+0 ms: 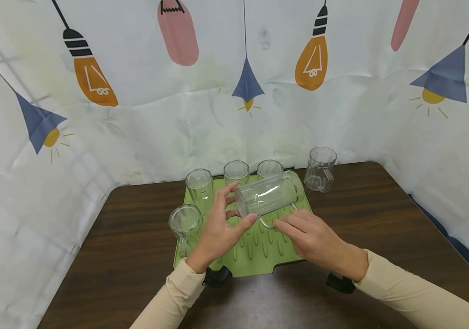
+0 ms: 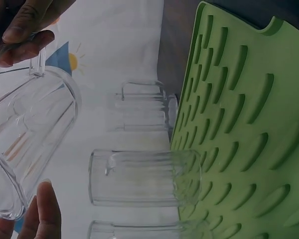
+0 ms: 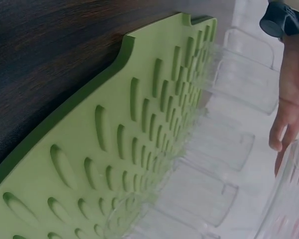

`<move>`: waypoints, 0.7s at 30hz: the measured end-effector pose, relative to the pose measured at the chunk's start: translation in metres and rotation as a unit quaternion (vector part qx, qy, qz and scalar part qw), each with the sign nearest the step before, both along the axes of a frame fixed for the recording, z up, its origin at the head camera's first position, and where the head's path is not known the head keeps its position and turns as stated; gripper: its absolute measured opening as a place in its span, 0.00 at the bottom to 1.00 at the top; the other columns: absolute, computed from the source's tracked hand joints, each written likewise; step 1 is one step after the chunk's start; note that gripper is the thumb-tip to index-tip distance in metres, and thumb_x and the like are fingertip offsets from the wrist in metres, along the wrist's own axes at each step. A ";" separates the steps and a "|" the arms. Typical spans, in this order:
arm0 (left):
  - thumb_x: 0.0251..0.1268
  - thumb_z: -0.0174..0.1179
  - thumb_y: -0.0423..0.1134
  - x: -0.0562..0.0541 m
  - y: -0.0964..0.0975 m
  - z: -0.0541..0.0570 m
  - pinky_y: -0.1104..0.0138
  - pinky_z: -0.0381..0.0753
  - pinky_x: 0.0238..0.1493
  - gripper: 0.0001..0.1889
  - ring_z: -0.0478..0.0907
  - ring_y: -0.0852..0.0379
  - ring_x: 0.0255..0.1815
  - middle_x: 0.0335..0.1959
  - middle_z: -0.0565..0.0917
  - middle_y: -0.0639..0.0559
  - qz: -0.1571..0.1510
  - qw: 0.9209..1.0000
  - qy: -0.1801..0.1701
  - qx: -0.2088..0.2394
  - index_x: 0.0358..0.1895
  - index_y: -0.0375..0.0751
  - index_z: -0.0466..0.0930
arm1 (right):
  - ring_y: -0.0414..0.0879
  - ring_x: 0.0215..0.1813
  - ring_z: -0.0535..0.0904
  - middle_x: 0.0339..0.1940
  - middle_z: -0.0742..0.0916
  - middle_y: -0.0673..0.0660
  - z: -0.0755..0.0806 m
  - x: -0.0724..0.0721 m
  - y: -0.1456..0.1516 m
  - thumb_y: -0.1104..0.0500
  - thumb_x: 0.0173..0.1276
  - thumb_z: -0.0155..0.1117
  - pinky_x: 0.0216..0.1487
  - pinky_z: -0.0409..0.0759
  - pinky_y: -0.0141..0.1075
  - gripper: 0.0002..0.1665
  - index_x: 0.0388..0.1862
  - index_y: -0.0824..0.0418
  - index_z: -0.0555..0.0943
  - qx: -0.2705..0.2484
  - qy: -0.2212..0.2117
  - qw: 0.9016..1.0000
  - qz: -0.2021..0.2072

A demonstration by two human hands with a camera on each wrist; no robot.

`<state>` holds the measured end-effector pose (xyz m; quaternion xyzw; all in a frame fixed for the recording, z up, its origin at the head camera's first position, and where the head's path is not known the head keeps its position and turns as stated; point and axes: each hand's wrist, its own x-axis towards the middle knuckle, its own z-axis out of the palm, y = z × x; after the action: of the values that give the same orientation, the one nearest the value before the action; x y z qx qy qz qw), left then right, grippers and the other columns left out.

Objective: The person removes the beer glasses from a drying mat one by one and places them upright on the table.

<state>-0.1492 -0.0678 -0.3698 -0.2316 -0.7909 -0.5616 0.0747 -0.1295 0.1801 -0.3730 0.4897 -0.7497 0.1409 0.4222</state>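
Note:
A clear glass mug (image 1: pixel 269 194) is held tilted on its side above the green ridged drying mat (image 1: pixel 255 267). My right hand (image 1: pixel 312 237) grips its handle, fingers curled round the bar. At the mug's left end, my left hand (image 1: pixel 222 224) holds the edge between thumb and fingers. The left wrist view shows the same mug (image 2: pixel 35 129) at left, with the right hand (image 2: pixel 27 30) at its handle above. In the right wrist view the left hand (image 3: pixel 291 109) reaches the mug's end (image 3: pixel 289 189).
Several glass mugs stand on the mat: one (image 1: pixel 185 219) at its left edge, another (image 1: pixel 199 185) behind it, two more (image 1: pixel 236 171) along the back. A further glass mug (image 1: pixel 320 169) stands on the dark wooden table (image 1: pixel 366 205) at the back right. A patterned curtain (image 1: pixel 201 114) hangs behind.

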 end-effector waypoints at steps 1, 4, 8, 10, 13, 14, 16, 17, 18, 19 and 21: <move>0.68 0.69 0.45 0.000 0.001 -0.001 0.57 0.87 0.60 0.41 0.72 0.42 0.73 0.74 0.64 0.45 0.002 1.000 -0.006 0.001 0.80 0.54 0.57 | 0.43 0.34 0.77 0.34 0.88 0.52 0.000 0.000 0.000 0.69 0.81 0.47 0.38 0.82 0.33 0.18 0.45 0.65 0.87 0.000 0.004 1.000 0.000; 0.68 0.70 0.45 0.000 0.003 -0.003 0.54 0.86 0.62 0.42 0.71 0.43 0.73 0.75 0.63 0.46 0.007 1.000 -0.026 0.006 0.80 0.54 0.56 | 0.43 0.33 0.77 0.34 0.88 0.52 -0.002 0.000 -0.001 0.68 0.82 0.47 0.38 0.81 0.33 0.19 0.45 0.64 0.87 0.008 0.005 1.000 -0.006; 0.68 0.70 0.45 0.000 0.006 -0.008 0.54 0.86 0.63 0.41 0.70 0.42 0.73 0.76 0.63 0.47 0.014 0.999 -0.045 0.013 0.80 0.54 0.57 | 0.43 0.34 0.77 0.35 0.88 0.52 -0.005 0.001 0.000 0.67 0.83 0.45 0.39 0.82 0.32 0.20 0.46 0.63 0.87 0.029 -0.010 0.999 -0.023; 0.68 0.70 0.45 0.000 0.007 -0.010 0.55 0.86 0.63 0.40 0.70 0.41 0.73 0.76 0.64 0.46 0.019 0.999 -0.048 0.016 0.79 0.52 0.58 | 0.43 0.35 0.78 0.36 0.88 0.52 -0.006 0.001 0.001 0.66 0.84 0.44 0.40 0.82 0.32 0.21 0.47 0.62 0.87 0.037 -0.016 0.999 -0.028; 0.68 0.70 0.43 0.000 0.009 -0.012 0.54 0.86 0.63 0.40 0.71 0.41 0.73 0.76 0.64 0.45 0.021 0.999 -0.042 0.025 0.79 0.49 0.58 | 0.43 0.36 0.78 0.37 0.88 0.52 -0.008 0.001 0.002 0.65 0.84 0.43 0.40 0.82 0.33 0.21 0.48 0.62 0.87 0.044 -0.025 0.998 -0.032; 0.68 0.70 0.43 0.000 0.009 -0.013 0.54 0.86 0.63 0.40 0.72 0.41 0.72 0.76 0.64 0.45 0.022 0.999 -0.039 0.028 0.79 0.48 0.59 | 0.43 0.36 0.78 0.38 0.88 0.52 -0.008 0.001 0.002 0.65 0.84 0.42 0.40 0.82 0.33 0.21 0.48 0.62 0.87 0.045 -0.027 0.998 -0.032; 0.68 0.70 0.43 0.000 0.009 -0.014 0.53 0.86 0.63 0.40 0.72 0.40 0.72 0.76 0.64 0.45 0.021 0.999 -0.037 0.034 0.79 0.48 0.59 | 0.43 0.37 0.79 0.38 0.89 0.52 -0.008 0.002 0.002 0.65 0.84 0.42 0.41 0.83 0.33 0.22 0.48 0.62 0.87 0.046 -0.032 0.998 -0.033; 0.69 0.69 0.42 0.001 0.009 -0.014 0.52 0.86 0.63 0.39 0.72 0.40 0.72 0.76 0.64 0.45 0.021 0.998 -0.036 0.036 0.78 0.48 0.59 | 0.43 0.37 0.79 0.39 0.89 0.52 -0.008 0.002 0.002 0.65 0.84 0.42 0.41 0.83 0.33 0.22 0.48 0.62 0.86 0.045 -0.034 0.998 -0.033; 0.69 0.69 0.42 0.001 0.009 -0.014 0.52 0.86 0.63 0.39 0.72 0.40 0.72 0.77 0.63 0.45 0.021 0.998 -0.038 0.039 0.78 0.48 0.59 | 0.43 0.37 0.80 0.39 0.89 0.52 -0.007 0.002 0.002 0.65 0.85 0.42 0.41 0.83 0.33 0.22 0.49 0.63 0.87 0.044 -0.035 0.998 -0.032; 0.69 0.69 0.42 0.001 0.009 -0.014 0.51 0.86 0.63 0.39 0.72 0.39 0.72 0.77 0.63 0.44 0.021 0.998 -0.040 0.042 0.78 0.47 0.59 | 0.44 0.38 0.80 0.39 0.90 0.52 -0.007 0.002 0.002 0.65 0.85 0.42 0.42 0.83 0.33 0.22 0.49 0.63 0.87 0.042 -0.036 0.998 -0.030; 0.69 0.69 0.41 0.002 0.009 -0.014 0.51 0.86 0.63 0.39 0.72 0.39 0.73 0.77 0.63 0.44 0.021 0.998 -0.047 0.047 0.78 0.48 0.59 | 0.44 0.39 0.81 0.41 0.90 0.52 -0.006 0.001 0.002 0.65 0.84 0.43 0.42 0.84 0.33 0.21 0.49 0.63 0.87 0.036 -0.035 0.998 -0.027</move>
<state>-0.1474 -0.0590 -0.3837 -0.1843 -0.7706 -0.6071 0.0597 -0.1282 0.1820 -0.3787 0.4788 -0.7816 0.1194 0.3816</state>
